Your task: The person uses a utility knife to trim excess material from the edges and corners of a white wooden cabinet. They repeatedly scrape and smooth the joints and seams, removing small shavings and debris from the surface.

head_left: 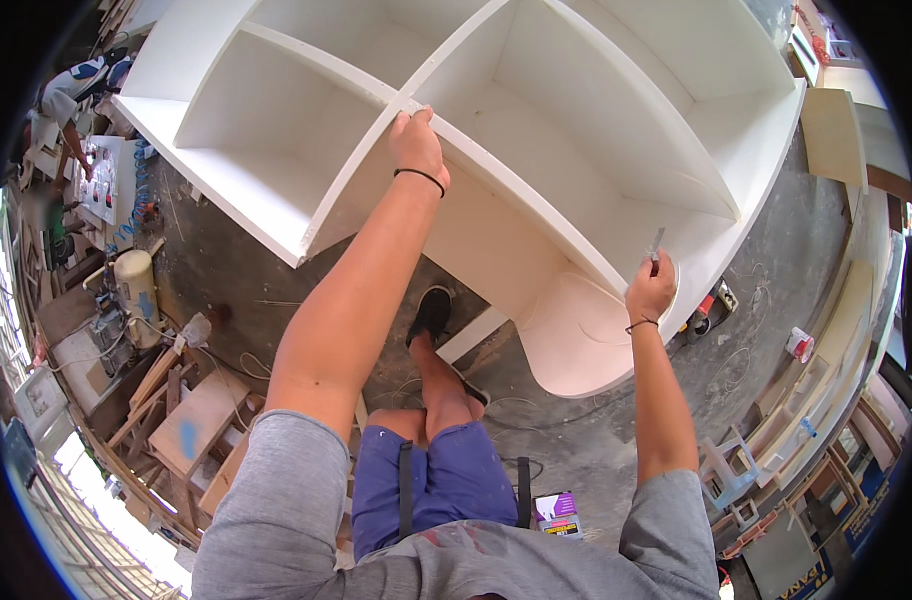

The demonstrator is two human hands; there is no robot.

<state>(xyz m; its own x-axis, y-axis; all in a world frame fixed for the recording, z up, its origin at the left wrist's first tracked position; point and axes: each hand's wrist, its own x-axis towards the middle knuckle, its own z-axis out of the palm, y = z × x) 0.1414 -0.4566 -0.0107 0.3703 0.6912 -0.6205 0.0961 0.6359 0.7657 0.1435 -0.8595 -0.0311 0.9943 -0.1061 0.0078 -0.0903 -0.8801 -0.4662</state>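
The left hand (416,145) grips a divider edge of the large white painted wooden shelf cabinet (576,140), already assembled, while the right hand (652,290) pinches a thin grey blade-like tool (658,240) at its curved end.

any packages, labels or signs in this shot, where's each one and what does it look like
Small box: on the floor by the person's right leg, rectangular, purple and white top with a dark lower band.
Small container: on the floor at the right, white with a red part; too small to tell more.
Board: flat at the far left beside another person, white with small coloured patches.
Sign panel: lower right corner, dark with yellow markings.
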